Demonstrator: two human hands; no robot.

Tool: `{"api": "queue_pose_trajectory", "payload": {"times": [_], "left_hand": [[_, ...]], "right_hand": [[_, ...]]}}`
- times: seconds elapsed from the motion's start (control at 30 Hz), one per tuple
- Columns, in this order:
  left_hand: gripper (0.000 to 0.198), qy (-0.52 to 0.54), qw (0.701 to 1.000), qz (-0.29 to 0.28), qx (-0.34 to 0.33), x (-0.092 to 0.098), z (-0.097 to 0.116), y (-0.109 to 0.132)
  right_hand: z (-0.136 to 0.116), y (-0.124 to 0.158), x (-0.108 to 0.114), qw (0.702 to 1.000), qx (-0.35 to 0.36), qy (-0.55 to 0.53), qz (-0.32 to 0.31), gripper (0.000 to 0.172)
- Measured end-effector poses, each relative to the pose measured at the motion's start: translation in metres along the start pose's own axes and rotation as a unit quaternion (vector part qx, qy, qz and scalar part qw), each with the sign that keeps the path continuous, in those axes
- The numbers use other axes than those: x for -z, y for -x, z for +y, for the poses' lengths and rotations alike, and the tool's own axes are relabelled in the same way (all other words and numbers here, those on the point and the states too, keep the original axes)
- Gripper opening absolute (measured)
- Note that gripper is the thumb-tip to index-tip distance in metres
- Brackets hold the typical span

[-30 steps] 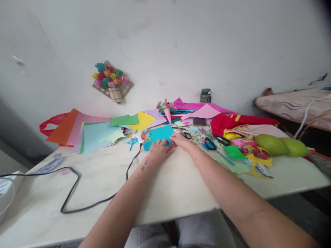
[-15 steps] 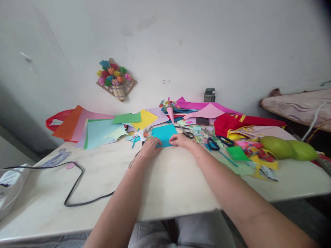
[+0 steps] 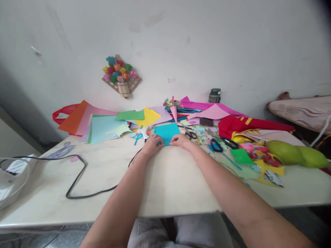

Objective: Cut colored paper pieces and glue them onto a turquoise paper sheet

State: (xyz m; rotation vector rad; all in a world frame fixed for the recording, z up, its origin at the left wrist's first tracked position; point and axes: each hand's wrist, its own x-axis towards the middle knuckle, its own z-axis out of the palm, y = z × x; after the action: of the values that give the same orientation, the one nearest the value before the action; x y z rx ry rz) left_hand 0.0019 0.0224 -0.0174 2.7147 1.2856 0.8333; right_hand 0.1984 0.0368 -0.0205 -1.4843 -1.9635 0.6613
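A bright blue sheet of paper (image 3: 167,132) lies on the table in the middle of the head view. My left hand (image 3: 153,145) grips its near left corner, fingers curled and pressed together. At the near edge, a bit to the right, my right hand (image 3: 181,141) pinches the same sheet between thumb and fingers. The fingertips of both hands are small and partly hidden. Close beyond my left hand sits a white glue gun (image 3: 142,133) with thin blue strips beside it. Black-handled scissors (image 3: 190,134) lie just past my right hand.
Coloured paper sheets (image 3: 103,128) are spread along the wall. Dark blue-handled scissors (image 3: 216,145), paper scraps and two green fruits (image 3: 284,152) lie to the right. A black cable (image 3: 85,165) runs from the power strip (image 3: 19,177) at left. A pink paper cone (image 3: 173,113) stands behind.
The head view has turned slightly, so the scene sits further right. My hands have drawn slightly closer together along the blue paper's near edge, still holding it.
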Motion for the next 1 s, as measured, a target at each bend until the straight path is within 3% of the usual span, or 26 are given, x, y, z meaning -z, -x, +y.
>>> {"api": "queue_pose_trajectory", "payload": {"times": [0.27,0.63,0.8,1.0], "left_hand": [[0.008,-0.007,1.0,0.009,0.016,0.0,0.0,0.0],[0.014,-0.071,0.989,-0.035,0.122,0.005,0.014,0.0],[0.016,-0.103,0.982,-0.012,0.157,0.006,0.017,0.0],[0.024,-0.111,0.985,0.025,0.13,0.001,0.02,0.001]], "right_hand": [[-0.004,0.001,-0.002,0.998,-0.017,0.06,0.015,0.022],[-0.017,0.008,-0.001,0.992,-0.043,0.117,0.031,0.02],[-0.02,0.009,-0.001,0.989,-0.028,0.142,0.02,0.019],[-0.02,0.01,-0.001,0.989,-0.02,0.145,0.016,0.017]]}}
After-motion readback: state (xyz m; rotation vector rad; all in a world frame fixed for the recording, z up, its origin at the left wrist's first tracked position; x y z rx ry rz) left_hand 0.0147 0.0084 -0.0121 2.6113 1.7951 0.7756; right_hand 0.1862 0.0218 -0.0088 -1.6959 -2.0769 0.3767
